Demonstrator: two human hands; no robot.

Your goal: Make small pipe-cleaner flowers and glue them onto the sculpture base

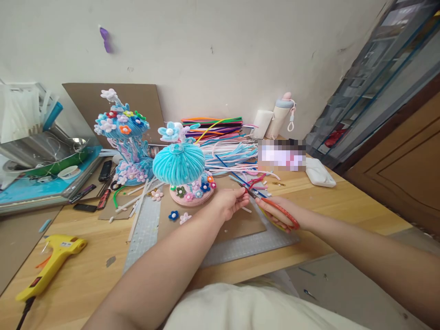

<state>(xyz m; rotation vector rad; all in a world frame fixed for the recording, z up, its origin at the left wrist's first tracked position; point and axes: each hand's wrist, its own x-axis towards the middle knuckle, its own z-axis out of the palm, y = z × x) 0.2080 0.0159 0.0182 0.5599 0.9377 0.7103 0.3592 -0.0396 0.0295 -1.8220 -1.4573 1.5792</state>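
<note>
I see grey gridded mat [250, 245] | above it, turquoise ribbed dome [178, 165], red-orange tool handles [284, 212] | left of it, yellow glue gun [51, 266] | behind it, multicoloured stems [220, 130]

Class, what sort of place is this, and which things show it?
Probably a small craft workspace: there are loose bundles of coloured pipe cleaners, a yellow glue gun and a fuzzy turquoise model trimmed with flowers.

A pale bottle [277, 120] with a pink cap stands beside a white box [262, 124] near the wall [233, 50], a white case [320, 172] lying on the table [360, 206] before them. A purple scrap [105, 41] clings to the wall; a metal bowl [29, 150] sits far left, a brown door [395, 146] at right.
</note>
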